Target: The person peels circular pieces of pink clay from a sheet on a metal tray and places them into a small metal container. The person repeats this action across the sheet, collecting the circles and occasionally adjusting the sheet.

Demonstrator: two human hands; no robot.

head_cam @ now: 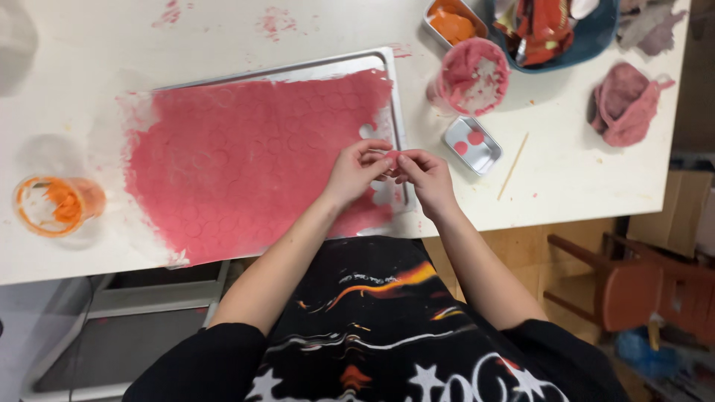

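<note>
Near the centre of the frame, the left hand (356,170) and the right hand (423,176) meet, and their fingertips pinch together a small round pink disc of dough (390,157). Under them lies a flat pink rolled dough sheet (246,160) with circle marks, on a metal baking tray (397,97). To the right stands a small rectangular metal tin (482,152) with two pink discs.

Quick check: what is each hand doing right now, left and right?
Left hand: fingers pinched on a small pink disc.
Right hand: fingertips pinched on the same disc, above the pink sheet.
</note>
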